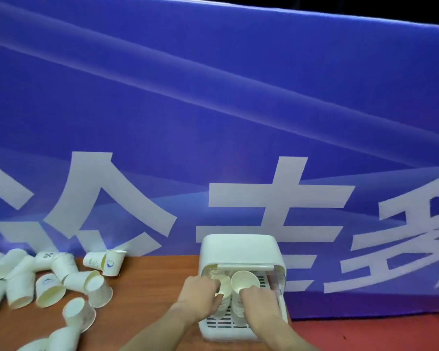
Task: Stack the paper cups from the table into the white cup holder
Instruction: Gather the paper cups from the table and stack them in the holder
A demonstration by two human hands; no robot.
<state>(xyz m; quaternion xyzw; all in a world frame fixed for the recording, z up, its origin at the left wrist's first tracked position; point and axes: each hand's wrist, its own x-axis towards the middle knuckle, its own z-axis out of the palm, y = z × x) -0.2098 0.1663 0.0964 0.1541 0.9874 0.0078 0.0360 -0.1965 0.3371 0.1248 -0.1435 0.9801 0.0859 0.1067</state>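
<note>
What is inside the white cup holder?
Inside the white cup holder: two stacks of paper cups, gripped by left hand and right hand, on a slotted tray. Hands hide the lower stacks.

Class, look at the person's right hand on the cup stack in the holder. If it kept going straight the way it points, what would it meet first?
The right hand points away from the person, into the white cup holder. It already holds the right cup stack; past that, it would probably meet the holder's back wall under the hood, though depth is unclear.
</note>
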